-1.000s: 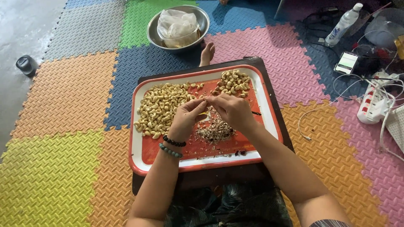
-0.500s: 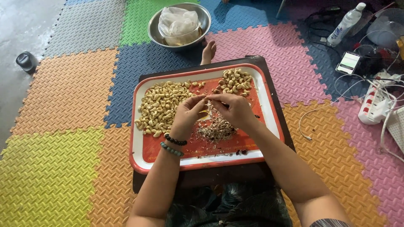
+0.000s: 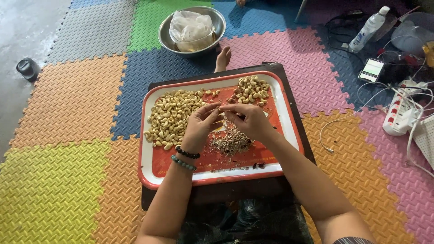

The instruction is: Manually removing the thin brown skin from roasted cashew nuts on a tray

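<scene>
Head cam: both hands, left hand [image 3: 199,124] and right hand [image 3: 249,121], meet fingertip to fingertip, pinching one pale cashew nut [image 3: 221,108] over the red-and-white rectangular tray [image 3: 289,131]. Big cashew heap [image 3: 172,115] left, brown skin scraps [image 3: 230,141] below, steel bowl [image 3: 165,31] beyond. Barely changed from a second ago.

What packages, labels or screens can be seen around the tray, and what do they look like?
Phone: on the mat, upper right, lit white and green screen.
Plastic bottle: lying upper right, clear, white cap, pale blue label.
Plastic bag: in the metal bowl above the tray, clear, crumpled.
</scene>
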